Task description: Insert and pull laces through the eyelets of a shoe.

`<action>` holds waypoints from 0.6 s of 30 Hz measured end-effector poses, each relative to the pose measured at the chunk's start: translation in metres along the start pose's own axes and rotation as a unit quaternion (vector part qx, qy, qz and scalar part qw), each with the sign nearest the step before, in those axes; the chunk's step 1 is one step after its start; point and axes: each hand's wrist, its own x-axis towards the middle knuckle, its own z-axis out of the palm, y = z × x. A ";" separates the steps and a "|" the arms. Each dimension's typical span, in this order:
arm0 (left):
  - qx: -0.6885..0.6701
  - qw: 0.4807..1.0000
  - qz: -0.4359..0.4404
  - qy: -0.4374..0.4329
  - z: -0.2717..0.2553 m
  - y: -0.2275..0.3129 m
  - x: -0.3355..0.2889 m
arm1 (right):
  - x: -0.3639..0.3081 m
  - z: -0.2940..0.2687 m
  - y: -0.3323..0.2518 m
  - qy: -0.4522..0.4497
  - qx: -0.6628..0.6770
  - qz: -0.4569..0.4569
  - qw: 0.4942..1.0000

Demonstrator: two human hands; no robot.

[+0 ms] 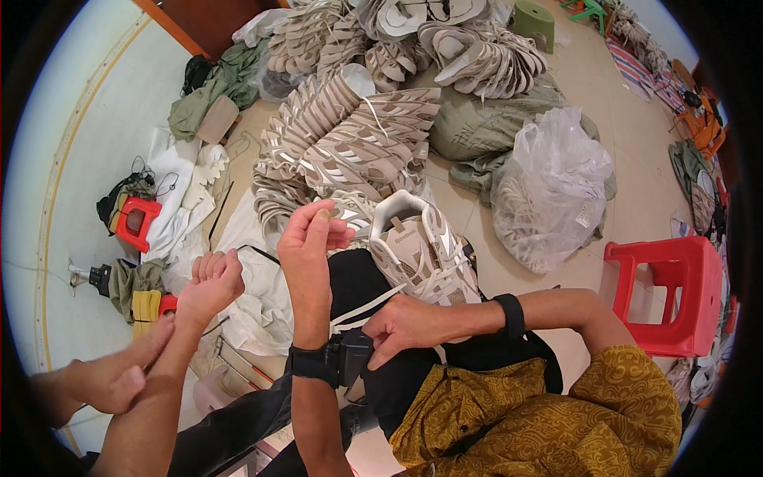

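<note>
My left hand point(312, 230) is raised, its fingers loosely curled with the thumb against them and nothing visible inside. Around that wrist runs a black strap point(308, 362) carrying a small black box-shaped device point(354, 356). My right hand point(397, 330) grips the device from its right side, thumb bent along it. A black band point(510, 316) circles my right wrist. Just beyond, a beige and white sneaker point(421, 250) with loose white laces rests on black cloth by my lap.
Another person's fist point(213, 280) and second hand point(119, 389) are at the left. Stacked beige shoe uppers point(350, 147) pile up ahead. A clear plastic bag point(552, 187) lies right of them, near a red stool point(664, 294). White cloth point(258, 306) lies left of my hands.
</note>
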 end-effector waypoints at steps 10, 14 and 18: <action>0.064 0.997 0.027 -0.017 0.009 -0.002 -0.002 | 0.001 -0.003 -0.007 -0.026 0.007 0.041 0.999; 0.062 0.997 0.026 -0.036 0.016 0.001 -0.006 | -0.001 -0.002 -0.005 -0.031 -0.017 0.036 0.999; 0.059 0.997 0.023 -0.035 0.012 0.002 -0.009 | 0.000 0.000 -0.007 -0.037 -0.003 0.035 0.999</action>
